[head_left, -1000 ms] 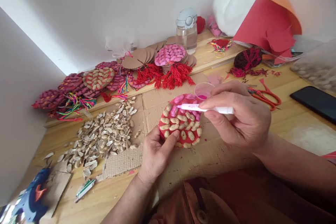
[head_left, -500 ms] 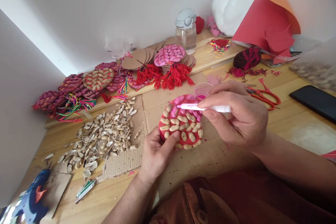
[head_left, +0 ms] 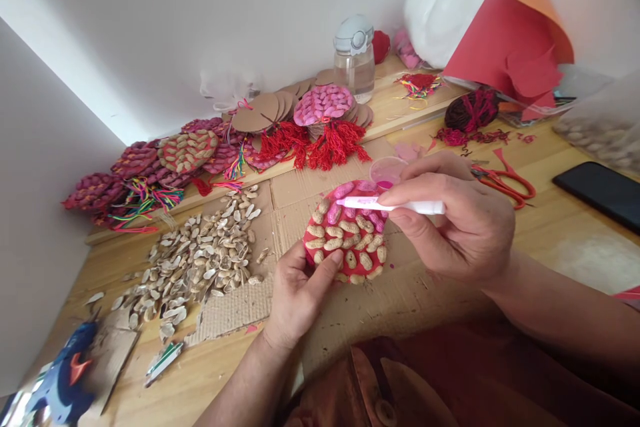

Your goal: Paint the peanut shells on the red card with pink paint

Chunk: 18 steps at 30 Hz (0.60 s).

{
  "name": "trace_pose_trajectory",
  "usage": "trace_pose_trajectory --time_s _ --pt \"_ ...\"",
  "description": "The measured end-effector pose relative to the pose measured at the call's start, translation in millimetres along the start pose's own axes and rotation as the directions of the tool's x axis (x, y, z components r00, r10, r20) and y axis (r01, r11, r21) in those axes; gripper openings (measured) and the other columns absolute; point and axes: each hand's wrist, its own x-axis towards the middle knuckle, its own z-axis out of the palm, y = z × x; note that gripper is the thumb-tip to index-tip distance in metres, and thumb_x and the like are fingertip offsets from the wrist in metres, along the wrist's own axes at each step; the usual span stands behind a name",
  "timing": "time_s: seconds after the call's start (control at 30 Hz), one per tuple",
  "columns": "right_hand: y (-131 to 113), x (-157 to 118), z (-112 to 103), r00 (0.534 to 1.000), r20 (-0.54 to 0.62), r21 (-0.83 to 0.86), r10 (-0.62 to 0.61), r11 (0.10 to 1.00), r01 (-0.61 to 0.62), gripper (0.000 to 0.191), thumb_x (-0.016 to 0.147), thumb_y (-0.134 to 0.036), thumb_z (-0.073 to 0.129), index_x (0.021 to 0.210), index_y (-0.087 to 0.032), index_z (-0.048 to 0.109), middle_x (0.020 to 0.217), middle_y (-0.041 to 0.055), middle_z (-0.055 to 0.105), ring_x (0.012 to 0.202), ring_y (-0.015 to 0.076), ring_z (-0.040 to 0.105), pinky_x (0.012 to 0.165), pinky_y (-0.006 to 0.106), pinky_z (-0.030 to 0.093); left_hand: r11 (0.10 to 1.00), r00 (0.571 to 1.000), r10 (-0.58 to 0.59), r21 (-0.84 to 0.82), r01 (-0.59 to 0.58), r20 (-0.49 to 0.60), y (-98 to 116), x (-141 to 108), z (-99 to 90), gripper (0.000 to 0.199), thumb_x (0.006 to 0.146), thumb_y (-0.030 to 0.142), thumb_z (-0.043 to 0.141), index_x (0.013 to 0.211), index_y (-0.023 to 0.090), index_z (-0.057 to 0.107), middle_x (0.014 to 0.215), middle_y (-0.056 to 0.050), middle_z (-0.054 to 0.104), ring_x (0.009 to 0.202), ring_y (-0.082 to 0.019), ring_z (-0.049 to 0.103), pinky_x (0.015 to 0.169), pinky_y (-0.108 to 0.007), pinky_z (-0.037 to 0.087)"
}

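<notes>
My left hand [head_left: 303,287] grips the lower left edge of a round red disc [head_left: 359,265], its thumb on top. Peanut shells cover the disc; those along its upper part are pink, the others tan. Between the thumb and fingers of my right hand [head_left: 450,220] is a white pen [head_left: 420,207], lying nearly level above the disc. Its pink tip is at a pink shell near the upper left edge. A small clear cup [head_left: 384,170] with pink liquid stands just behind the disc, partly hidden by my right hand.
Loose peanut shells [head_left: 205,250] lie on cardboard at the left, with a blue glue gun [head_left: 63,373] nearer. Decorated discs [head_left: 325,105], red tassels and a bottle [head_left: 354,67] line the back. Orange-handled scissors [head_left: 505,183], dark yarn [head_left: 470,109] and a black phone [head_left: 600,197] are at the right.
My right hand and the pen have shifted very slightly to the right. My left hand still holds the disc in nearly the same place.
</notes>
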Motion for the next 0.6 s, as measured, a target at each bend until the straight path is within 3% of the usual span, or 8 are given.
trace_pose_trajectory --time_s 0.17,0.33,0.6 --pt "-0.7 0.4 0.0 0.999 0.035 -0.018 0.016 1.000 -0.016 0.007 0.097 -0.025 0.069 0.103 -0.026 0.073 0.087 0.0006 0.080 0.090 0.0214 0.073 0.081 0.040 0.054 1.000 1.000 -0.011 0.002 0.011 -0.002 -0.6 -0.5 -0.2 0.022 0.090 0.040 0.082 0.093 0.018 0.078 0.084 -0.005 0.078 0.068 -0.016 0.064 0.066 -0.028 0.055" --pt "-0.1 2.0 0.0 1.000 -0.002 -0.017 0.004 1.000 -0.004 0.006 0.095 -0.021 0.071 0.100 -0.024 0.072 0.085 0.0004 0.080 0.088 0.0198 0.073 0.079 0.039 0.052 0.999 1.000 0.004 0.041 -0.002 -0.031 0.5 -0.9 -1.1 0.023 0.090 0.039 0.081 0.084 0.018 0.074 0.071 -0.001 0.071 0.062 -0.015 0.060 0.062 -0.026 0.052" --pt "-0.5 1.5 0.6 1.000 0.015 0.007 0.001 1.000 -0.001 0.006 0.095 -0.022 0.071 0.101 -0.025 0.072 0.085 -0.0002 0.079 0.088 0.0198 0.072 0.082 0.039 0.052 1.000 1.000 -0.007 -0.004 0.007 -0.015 2.4 -0.2 0.7 0.024 0.090 0.039 0.082 0.082 0.018 0.073 0.070 -0.001 0.072 0.060 -0.014 0.061 0.059 -0.025 0.053"
